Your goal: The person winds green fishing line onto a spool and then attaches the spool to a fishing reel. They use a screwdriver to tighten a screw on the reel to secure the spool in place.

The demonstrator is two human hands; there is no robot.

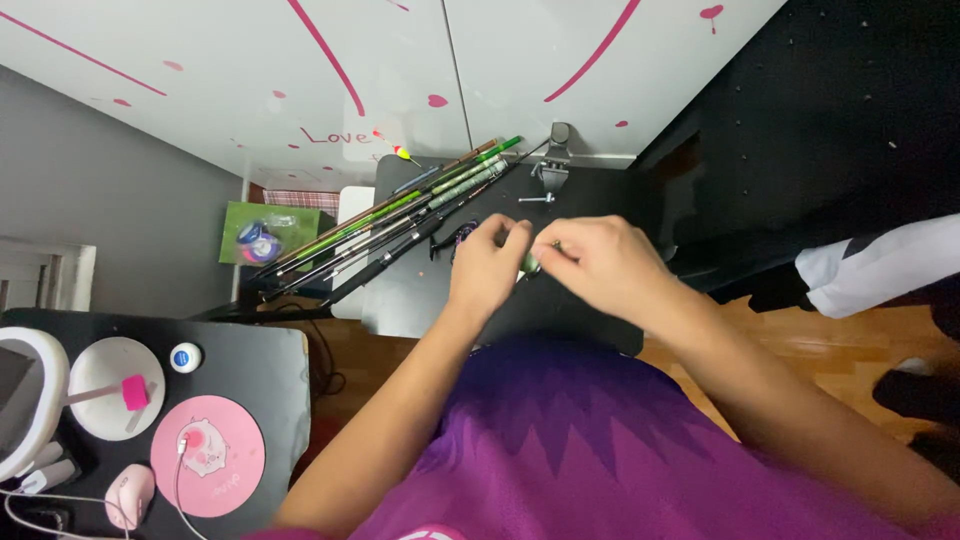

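At the near edge, 6 o'clock: purple shirt (560, 440), both forearms reaching up from it toward the middle.
Lower left, 8 o'clock: second black worktop (270, 350) with a pink round pad (208, 455), a pink mouse (130, 495), a white dish (115, 385) holding a pink-headed tool, and a small round tin (186, 357).
Centre, left hand (488, 265): fingers curled in, its grip pinched together on the small green piece (530, 262).
Centre, right hand (600, 262): fingertips closed on the same piece from 3 o'clock; the two hands touch.
Small green piece: tiny, dark green, mostly hidden between the fingertips, held just above the black worktop (420, 290); its shape cannot be made out.
Beyond, 11 o'clock: bundle of fishing rods (400, 215), green and black, lying slantwise across the worktop.
Beyond, 12 o'clock: metal clamp vise (552, 165) at the worktop's far edge.
Farthest, 10 o'clock: green box (265, 235) by the white wall.
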